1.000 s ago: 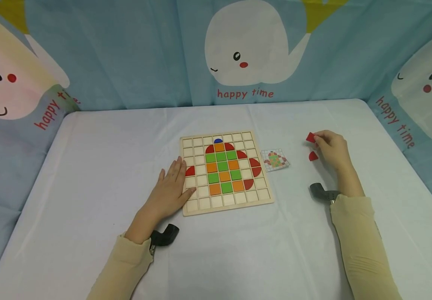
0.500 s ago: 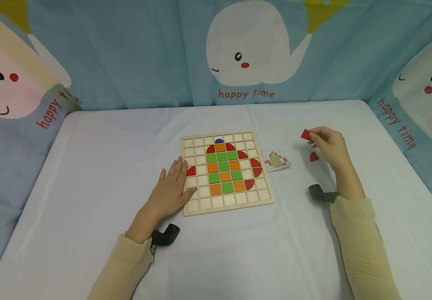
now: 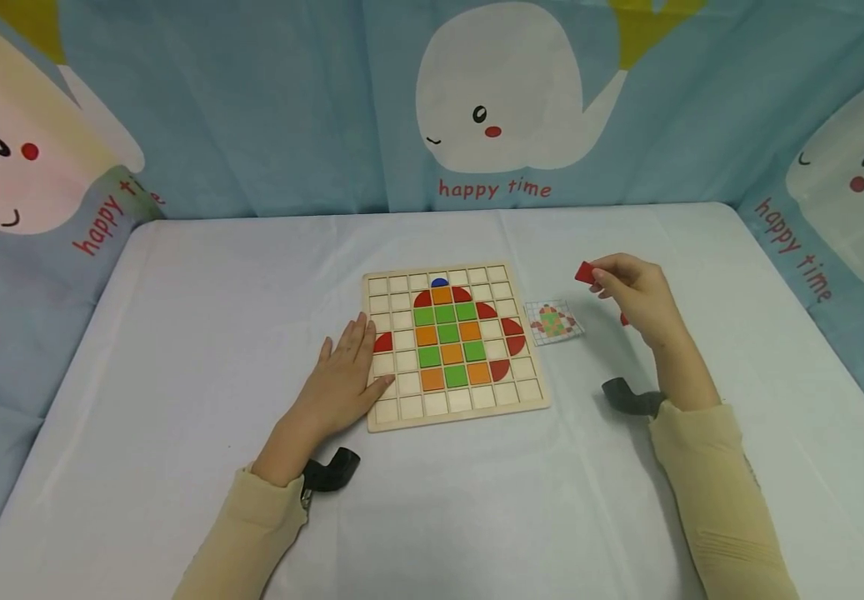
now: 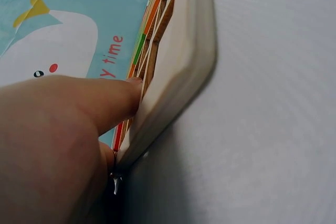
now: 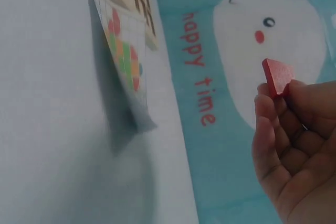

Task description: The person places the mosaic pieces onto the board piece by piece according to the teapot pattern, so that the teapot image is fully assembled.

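A wooden grid board (image 3: 457,417) lies mid-table, holding green and orange squares, red quarter-circle pieces and one blue rounded piece (image 3: 440,283). Spread, fairly straight fingers of my left hand (image 3: 334,385) rest on its left edge, beside a red quarter-circle piece (image 3: 382,342). In the left wrist view, the thumb touches the side of the board (image 4: 184,45). My right hand (image 3: 637,298) pinches a red quarter-circle piece (image 3: 585,272) between thumb and index finger, above the table. The right wrist view shows this red piece (image 5: 279,76) with the other fingers curled behind it.
A small pattern card (image 3: 555,323) lies just right of the board, one corner lifted. Another red piece (image 3: 624,319) sits on the table, mostly hidden by the right hand. Black wrist devices (image 3: 332,470) extend beside both forearms. A blue whale-print curtain (image 3: 312,108) surrounds the table.
My right hand has moved left with the red piece, toward the card and board, and now partly covers the other red piece. The left hand has stayed in place.
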### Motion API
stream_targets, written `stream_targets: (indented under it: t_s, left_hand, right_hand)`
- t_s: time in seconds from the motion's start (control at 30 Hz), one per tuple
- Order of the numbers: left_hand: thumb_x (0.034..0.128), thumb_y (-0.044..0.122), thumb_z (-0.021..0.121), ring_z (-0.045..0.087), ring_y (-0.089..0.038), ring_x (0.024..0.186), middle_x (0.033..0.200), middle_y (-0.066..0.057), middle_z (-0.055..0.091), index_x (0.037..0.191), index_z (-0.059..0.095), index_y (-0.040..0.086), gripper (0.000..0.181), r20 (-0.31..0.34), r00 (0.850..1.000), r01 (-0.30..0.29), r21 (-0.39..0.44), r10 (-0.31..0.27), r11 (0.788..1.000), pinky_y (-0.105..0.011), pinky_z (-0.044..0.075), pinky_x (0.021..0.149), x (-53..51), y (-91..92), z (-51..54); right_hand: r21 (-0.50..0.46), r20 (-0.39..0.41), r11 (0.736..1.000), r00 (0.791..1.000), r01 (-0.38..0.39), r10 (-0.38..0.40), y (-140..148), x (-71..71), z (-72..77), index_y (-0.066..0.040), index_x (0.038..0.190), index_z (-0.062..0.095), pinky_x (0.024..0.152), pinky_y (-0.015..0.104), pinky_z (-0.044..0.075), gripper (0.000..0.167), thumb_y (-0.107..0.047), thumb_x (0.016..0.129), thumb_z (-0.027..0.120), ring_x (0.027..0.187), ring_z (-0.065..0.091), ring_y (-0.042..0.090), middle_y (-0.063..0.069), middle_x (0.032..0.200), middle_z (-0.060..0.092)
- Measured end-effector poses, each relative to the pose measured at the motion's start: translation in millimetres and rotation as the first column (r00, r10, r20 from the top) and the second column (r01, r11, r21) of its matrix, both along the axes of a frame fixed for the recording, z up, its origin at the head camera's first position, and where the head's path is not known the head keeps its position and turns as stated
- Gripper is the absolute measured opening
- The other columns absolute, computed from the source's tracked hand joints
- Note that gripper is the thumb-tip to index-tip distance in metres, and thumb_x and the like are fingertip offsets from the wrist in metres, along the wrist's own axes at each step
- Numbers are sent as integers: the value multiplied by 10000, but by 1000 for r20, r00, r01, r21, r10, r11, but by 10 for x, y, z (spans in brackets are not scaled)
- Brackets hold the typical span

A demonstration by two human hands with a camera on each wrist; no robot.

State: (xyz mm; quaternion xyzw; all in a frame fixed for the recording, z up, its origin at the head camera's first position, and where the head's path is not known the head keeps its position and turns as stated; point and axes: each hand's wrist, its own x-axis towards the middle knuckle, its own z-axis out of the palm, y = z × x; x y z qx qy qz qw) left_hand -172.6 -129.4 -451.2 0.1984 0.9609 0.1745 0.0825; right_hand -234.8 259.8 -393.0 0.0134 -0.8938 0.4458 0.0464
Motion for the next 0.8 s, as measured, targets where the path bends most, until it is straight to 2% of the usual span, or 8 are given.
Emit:
stream_targets:
  t_s: [0.03, 0.1, 0.23, 0.27, 0.53, 0.8]
  left_hand:
    - [961, 384, 493, 55, -359, 1425, 1553, -215, 39, 1474, 113, -80, 789, 1, 1000, 0, 0, 0, 1000, -572, 67, 1104, 0, 1, 0]
    - [963, 390, 488, 53, -356, 1426, 1554, -214, 36, 1476, 111, -76, 789, 1, 1000, 0, -1, 0, 1000, -568, 66, 1106, -1, 3, -2]
    - [964, 389, 484, 52, -357, 1425, 1553, -217, 36, 1475, 111, -79, 787, -2, 1000, 3, -5, -3, 1000, -569, 67, 1106, -1, 0, -10]
    - [964, 389, 485, 52, -358, 1425, 1553, -218, 37, 1474, 111, -80, 787, -3, 1000, 4, -5, -4, 1000, -570, 67, 1105, -1, -1, -10]
    - [963, 390, 486, 56, -362, 1424, 1552, -221, 40, 1472, 117, -83, 787, -3, 1000, 7, -2, -7, 1000, -572, 69, 1104, 4, -1, 8]
    - [963, 384, 488, 49, -360, 1425, 1552, -219, 38, 1473, 115, -83, 786, -3, 1000, 5, 1, -5, 1000, -572, 64, 1105, 1, -3, -6]
  right_hand:
    - [-4, -6, 1000, 1000, -9, 9, -22, 9, 5, 41, 1094, 629, 597, 267, 444, 300, -217, 968, 546, 773, 551, 122, 94, 887, 649]
    - [-19, -22, 999, 999, -33, 32, -64, 21, 14, 52, 1084, 631, 590, 231, 444, 277, -185, 965, 552, 767, 558, 109, 56, 874, 650]
    - [-63, -60, 993, 994, -97, 93, -132, 38, 22, 85, 1069, 628, 650, 170, 453, 238, -112, 956, 557, 760, 574, 94, 16, 882, 649]
    - [-70, -65, 991, 992, -110, 105, -147, 40, 22, 87, 1067, 630, 701, 165, 454, 230, -100, 954, 558, 763, 578, 92, 23, 895, 650]
    - [-70, -52, 982, 983, -178, 174, -254, 61, 18, 87, 1088, 622, 711, 160, 463, 221, -74, 957, 545, 785, 575, 125, 200, 956, 627]
    - [-68, -20, 974, 976, -218, 217, -366, 93, 32, 71, 1078, 627, 723, 201, 481, 223, -99, 962, 543, 794, 591, 180, 217, 954, 630]
